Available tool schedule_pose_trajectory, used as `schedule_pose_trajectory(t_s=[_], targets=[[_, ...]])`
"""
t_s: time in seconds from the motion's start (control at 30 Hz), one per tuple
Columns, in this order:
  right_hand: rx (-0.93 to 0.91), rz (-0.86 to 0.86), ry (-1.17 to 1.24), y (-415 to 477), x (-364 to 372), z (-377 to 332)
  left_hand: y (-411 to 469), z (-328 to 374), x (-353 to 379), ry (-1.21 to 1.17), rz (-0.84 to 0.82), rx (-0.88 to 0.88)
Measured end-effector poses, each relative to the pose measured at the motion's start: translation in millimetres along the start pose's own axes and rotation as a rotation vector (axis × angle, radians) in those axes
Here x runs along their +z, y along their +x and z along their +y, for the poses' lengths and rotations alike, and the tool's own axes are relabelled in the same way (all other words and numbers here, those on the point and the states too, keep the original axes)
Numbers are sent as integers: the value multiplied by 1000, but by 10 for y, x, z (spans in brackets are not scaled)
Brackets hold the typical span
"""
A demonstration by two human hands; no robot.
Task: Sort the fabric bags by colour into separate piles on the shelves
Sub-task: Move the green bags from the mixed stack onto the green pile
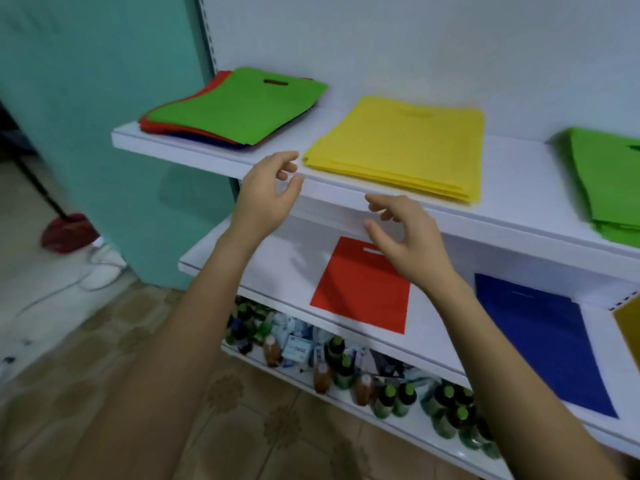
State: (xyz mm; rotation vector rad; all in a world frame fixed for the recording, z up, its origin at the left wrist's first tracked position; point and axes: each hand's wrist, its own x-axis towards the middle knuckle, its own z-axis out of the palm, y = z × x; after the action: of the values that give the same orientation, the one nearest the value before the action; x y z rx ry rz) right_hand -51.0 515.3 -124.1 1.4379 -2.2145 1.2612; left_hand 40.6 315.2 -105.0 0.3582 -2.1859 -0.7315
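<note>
Both hover empty, fingers loosely curled: left hand [268,192] at the edge of the upper shelf [512,174], beside the flat yellow bags [398,147] — right hand [401,244] above the red bag [360,292] (matte, rectangular, slot-handled) on the lower shelf [277,261].

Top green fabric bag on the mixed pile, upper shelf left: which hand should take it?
Probably the left hand: it is empty at the upper shelf edge, nearest the green fabric bag. The right hand, also empty, is lower and farther right, below the yellow fabric bags.
</note>
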Motion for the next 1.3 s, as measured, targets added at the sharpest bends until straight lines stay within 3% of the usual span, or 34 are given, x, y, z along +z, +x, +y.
schedule_pose_trajectory(t_s=[0.23,0.47,0.6,0.77,0.97,1.3], targets=[[-21,-80,109,241,1137,-739,-303,-822,-1008,119,-25,-165],[-73,-133,206,707,2045,-1304,-264,-1564,-1905,199,212,-207],[-113,-123,207,1138,2354,-1405,20,-1895,-2124,209,263,-206],[-152,-2,222,1895,2521,-1406,687,-2207,-2208,239,280,-163],[-70,139,119,2685,2492,-1161,1463,-2478,-2060,236,215,-44],[267,291,-206,3015,1985,-547,2479,-2644,-1329,74,-68,57]])
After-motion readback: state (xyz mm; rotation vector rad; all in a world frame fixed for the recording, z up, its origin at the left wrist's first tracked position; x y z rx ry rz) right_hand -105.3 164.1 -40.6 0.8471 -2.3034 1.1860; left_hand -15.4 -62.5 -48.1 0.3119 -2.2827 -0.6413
